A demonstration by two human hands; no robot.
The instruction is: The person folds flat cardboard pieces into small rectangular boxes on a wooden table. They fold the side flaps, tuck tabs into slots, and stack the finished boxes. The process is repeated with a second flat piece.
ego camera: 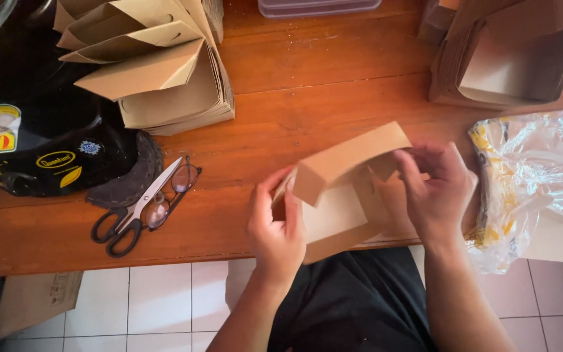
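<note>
Both hands closed on one brown kraft-paper box [333, 195], half-folded, held just above the near edge of the reddish wooden bench [294, 111]. Left hand [276, 225] gripping the box's left wall, thumb and fingers curled around the edge. Right hand [434, 192] pinching the right side, fingers bent over an inner flap. Lid panel tilted up between the two hands, open tray part below it.

Left of the left hand, well apart: black-handled scissors [131, 215] lying on the bench, touching a pair of thin-framed eyeglasses [171, 192]. Further left, a dark cap with stickers [53, 153]. Beyond the left hand, a stack of flat and half-opened brown paper boxes [158, 72]. Just beside the right hand, a crumpled clear plastic bag with yellow print [535, 182]. Beyond the right hand, an assembled open brown box [509, 58].
</note>
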